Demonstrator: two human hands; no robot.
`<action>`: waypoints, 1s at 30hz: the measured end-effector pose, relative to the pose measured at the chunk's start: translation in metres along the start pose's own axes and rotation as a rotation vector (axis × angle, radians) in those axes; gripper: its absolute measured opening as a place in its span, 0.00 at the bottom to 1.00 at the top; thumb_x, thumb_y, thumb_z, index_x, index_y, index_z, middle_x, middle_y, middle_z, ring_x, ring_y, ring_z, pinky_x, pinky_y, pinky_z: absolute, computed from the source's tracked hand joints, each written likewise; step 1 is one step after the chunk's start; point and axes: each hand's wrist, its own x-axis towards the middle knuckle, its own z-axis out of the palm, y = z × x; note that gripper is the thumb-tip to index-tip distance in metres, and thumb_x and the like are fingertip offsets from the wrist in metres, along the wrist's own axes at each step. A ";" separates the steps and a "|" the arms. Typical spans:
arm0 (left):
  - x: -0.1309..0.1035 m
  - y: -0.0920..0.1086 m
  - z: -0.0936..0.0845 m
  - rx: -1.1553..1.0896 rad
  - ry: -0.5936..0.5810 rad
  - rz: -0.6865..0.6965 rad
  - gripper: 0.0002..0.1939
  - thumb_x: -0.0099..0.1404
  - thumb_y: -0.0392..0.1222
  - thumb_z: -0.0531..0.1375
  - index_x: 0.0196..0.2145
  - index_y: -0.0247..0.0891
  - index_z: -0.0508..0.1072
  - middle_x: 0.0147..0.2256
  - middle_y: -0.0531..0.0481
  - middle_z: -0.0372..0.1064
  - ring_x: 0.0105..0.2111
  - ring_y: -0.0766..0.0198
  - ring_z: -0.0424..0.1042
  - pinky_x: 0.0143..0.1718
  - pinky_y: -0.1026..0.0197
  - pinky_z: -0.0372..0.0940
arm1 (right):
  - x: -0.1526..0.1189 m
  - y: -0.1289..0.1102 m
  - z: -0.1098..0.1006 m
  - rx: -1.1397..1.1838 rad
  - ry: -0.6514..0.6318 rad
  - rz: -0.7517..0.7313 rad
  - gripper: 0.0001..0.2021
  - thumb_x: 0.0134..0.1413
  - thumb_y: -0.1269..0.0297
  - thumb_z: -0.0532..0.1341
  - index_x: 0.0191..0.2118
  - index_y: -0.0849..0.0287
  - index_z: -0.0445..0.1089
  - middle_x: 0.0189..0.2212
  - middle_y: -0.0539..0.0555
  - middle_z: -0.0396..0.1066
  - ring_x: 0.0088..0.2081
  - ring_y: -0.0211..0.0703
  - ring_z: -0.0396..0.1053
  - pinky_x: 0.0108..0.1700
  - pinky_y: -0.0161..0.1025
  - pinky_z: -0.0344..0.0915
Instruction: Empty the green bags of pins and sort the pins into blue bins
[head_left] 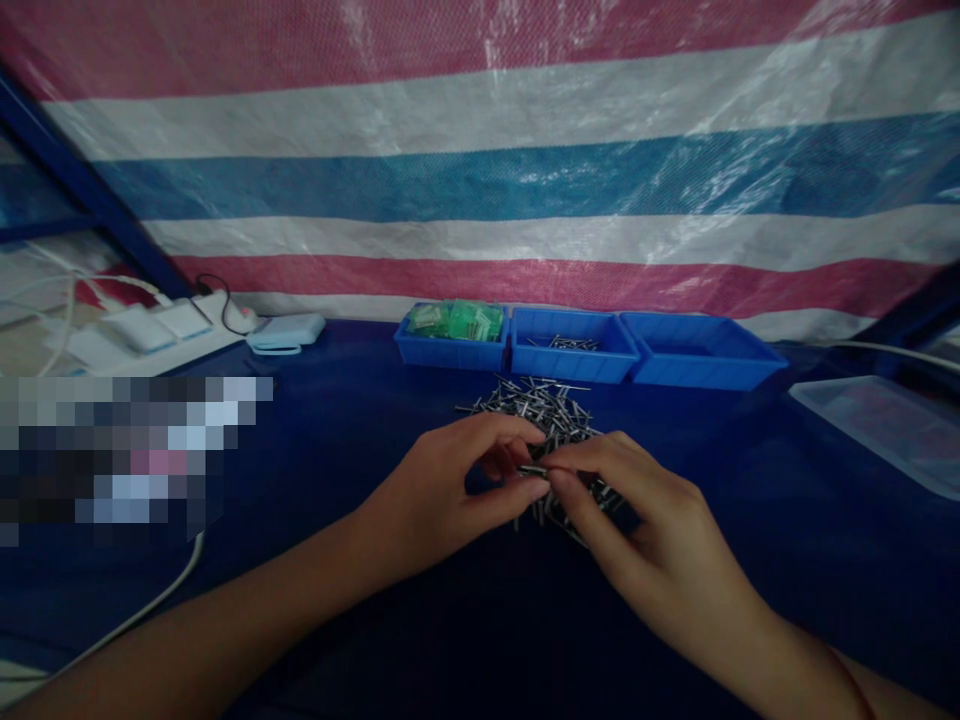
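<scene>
A loose pile of thin metal pins [536, 403] lies on the dark blue table, partly hidden behind my hands. Over its near part, a small metal pin [532, 470] spans the gap between my fingertips. My left hand [457, 480] has its thumb under the pin, with the other fingers curled above. From the right, the thumb and index finger of my right hand [645, 500] pinch the pin's right end. Behind the pile stand three blue bins: the left bin [452, 352] holds green bags, the middle bin [576, 368] some metal pins, and the right bin [709, 372] shows nothing inside.
A white power strip [191, 335] with plugs and cables sits at the back left, beside a light blue device [289, 332]. A clear plastic lid or tray [885, 430] lies at the right. Behind the table [337, 400] hangs a striped tarp [480, 180]. A pixelated area covers the left.
</scene>
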 end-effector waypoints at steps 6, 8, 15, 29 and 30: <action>0.000 0.008 0.002 -0.087 0.022 -0.113 0.03 0.62 0.37 0.58 0.32 0.38 0.72 0.29 0.56 0.72 0.29 0.70 0.70 0.31 0.69 0.64 | -0.003 -0.004 0.005 0.233 -0.008 0.204 0.06 0.57 0.66 0.56 0.37 0.55 0.70 0.29 0.49 0.71 0.31 0.37 0.70 0.31 0.34 0.66; 0.000 0.008 0.003 -0.108 0.046 -0.131 0.03 0.61 0.38 0.59 0.33 0.38 0.73 0.29 0.56 0.72 0.29 0.70 0.70 0.32 0.68 0.64 | -0.003 -0.005 0.006 0.280 -0.034 0.233 0.06 0.57 0.64 0.56 0.37 0.55 0.70 0.28 0.49 0.71 0.30 0.37 0.69 0.30 0.33 0.66; -0.002 0.010 0.004 -0.114 0.070 -0.141 0.04 0.61 0.39 0.58 0.33 0.39 0.73 0.29 0.56 0.72 0.29 0.69 0.71 0.31 0.67 0.65 | 0.001 -0.009 0.004 0.332 -0.084 0.274 0.10 0.58 0.63 0.54 0.31 0.59 0.70 0.20 0.47 0.63 0.21 0.32 0.59 0.21 0.29 0.59; 0.000 0.003 0.008 -0.065 0.113 -0.148 0.05 0.62 0.38 0.58 0.35 0.39 0.73 0.31 0.55 0.73 0.30 0.68 0.71 0.34 0.66 0.66 | -0.002 -0.003 0.007 0.526 0.056 0.350 0.07 0.53 0.64 0.60 0.38 0.58 0.66 0.22 0.48 0.69 0.20 0.33 0.67 0.17 0.28 0.65; 0.000 0.003 0.008 -0.065 0.106 -0.148 0.05 0.62 0.38 0.58 0.35 0.39 0.72 0.31 0.55 0.73 0.31 0.68 0.71 0.34 0.66 0.66 | -0.002 -0.004 0.007 0.529 0.063 0.332 0.07 0.52 0.65 0.60 0.39 0.57 0.66 0.23 0.48 0.70 0.21 0.33 0.68 0.17 0.28 0.66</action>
